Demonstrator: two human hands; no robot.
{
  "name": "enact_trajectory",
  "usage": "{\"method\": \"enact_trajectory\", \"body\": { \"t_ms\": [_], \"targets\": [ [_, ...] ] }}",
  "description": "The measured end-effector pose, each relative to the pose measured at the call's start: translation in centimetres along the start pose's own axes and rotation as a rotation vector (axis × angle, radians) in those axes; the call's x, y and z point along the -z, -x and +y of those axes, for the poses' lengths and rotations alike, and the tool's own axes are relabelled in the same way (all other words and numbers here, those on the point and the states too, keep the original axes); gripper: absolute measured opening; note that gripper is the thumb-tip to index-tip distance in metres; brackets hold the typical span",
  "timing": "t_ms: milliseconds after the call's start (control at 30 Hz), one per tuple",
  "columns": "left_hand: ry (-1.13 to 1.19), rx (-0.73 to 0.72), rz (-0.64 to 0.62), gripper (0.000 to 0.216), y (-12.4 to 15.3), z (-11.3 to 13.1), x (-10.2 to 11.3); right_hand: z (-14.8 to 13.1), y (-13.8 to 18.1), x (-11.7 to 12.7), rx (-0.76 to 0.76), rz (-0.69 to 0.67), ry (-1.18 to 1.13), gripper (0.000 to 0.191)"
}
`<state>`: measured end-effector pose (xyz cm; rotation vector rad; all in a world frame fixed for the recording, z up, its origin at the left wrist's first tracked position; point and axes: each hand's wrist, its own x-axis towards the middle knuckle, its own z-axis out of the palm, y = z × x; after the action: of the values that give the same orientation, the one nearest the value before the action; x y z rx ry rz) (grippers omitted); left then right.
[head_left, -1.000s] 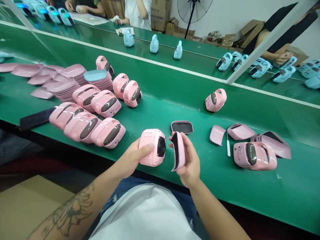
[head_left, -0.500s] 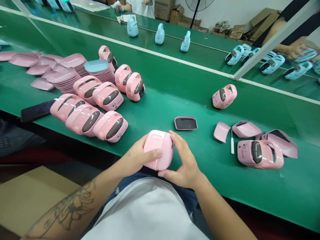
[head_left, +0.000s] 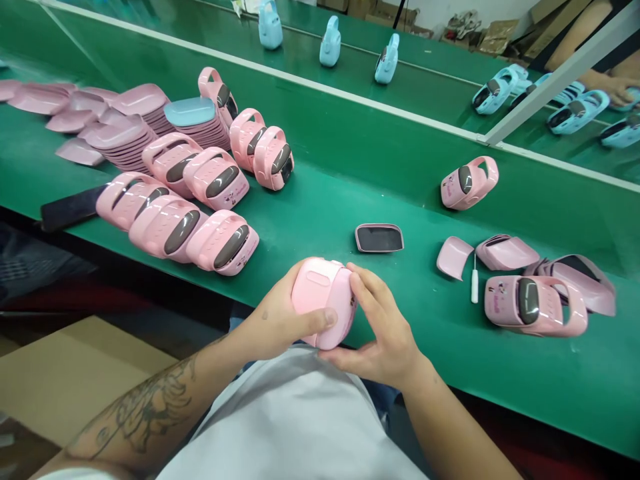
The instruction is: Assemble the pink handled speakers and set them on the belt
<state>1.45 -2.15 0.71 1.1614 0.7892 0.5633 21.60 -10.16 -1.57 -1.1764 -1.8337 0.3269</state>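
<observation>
A rounded pink plastic housing (head_left: 320,293) is held over the front edge of the green bench, close to my body. My left hand (head_left: 285,317) grips its left side, with the thumb lying across its face. The fingers and thumb of my right hand (head_left: 383,327) close around the right edge, where part of a printed picture shows. Just beyond my hands lies a pink-rimmed panel with a dark face (head_left: 379,239). Its underside is hidden, as are the fingers beneath the housing.
Pink handled devices (head_left: 223,243) stand at left, before stacked pink covers (head_left: 123,143) and a blue cover (head_left: 191,112). At right lie a white-handled screwdriver (head_left: 475,285), curved pink panels (head_left: 507,253) and another pink device (head_left: 535,305). Blue devices (head_left: 577,112) and a person's hand (head_left: 613,87) are beyond the divider.
The view has shifted slightly, so the bench items sit a little differently in the picture. Both hands keep hold of the pink housing, with little change in grip.
</observation>
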Motion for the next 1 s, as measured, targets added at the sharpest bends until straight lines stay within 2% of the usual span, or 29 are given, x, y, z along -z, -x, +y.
{"method": "enact_trajectory", "body": {
  "t_ms": [267,467,633,1000],
  "targets": [
    [-0.055,-0.008,0.011,0.087,0.7,0.0,0.2,-0.2,-0.1,0.3,0.088,-0.038,0.031,0.127],
    [-0.072,0.006,-0.007,0.088,1.2,1.0,-0.2,-1.0,-0.4,0.7,0.154,-0.029,0.087,0.120],
    [-0.087,-0.006,0.011,0.088,0.8,0.7,-0.5,-1.2,-0.5,0.8,0.162,-0.004,0.098,0.116],
    [-0.007,-0.066,0.078,0.072,-0.8,0.0,-1.3,-0.6,-0.3,1.2,-0.011,-0.109,0.118,0.117]
  ]
}}
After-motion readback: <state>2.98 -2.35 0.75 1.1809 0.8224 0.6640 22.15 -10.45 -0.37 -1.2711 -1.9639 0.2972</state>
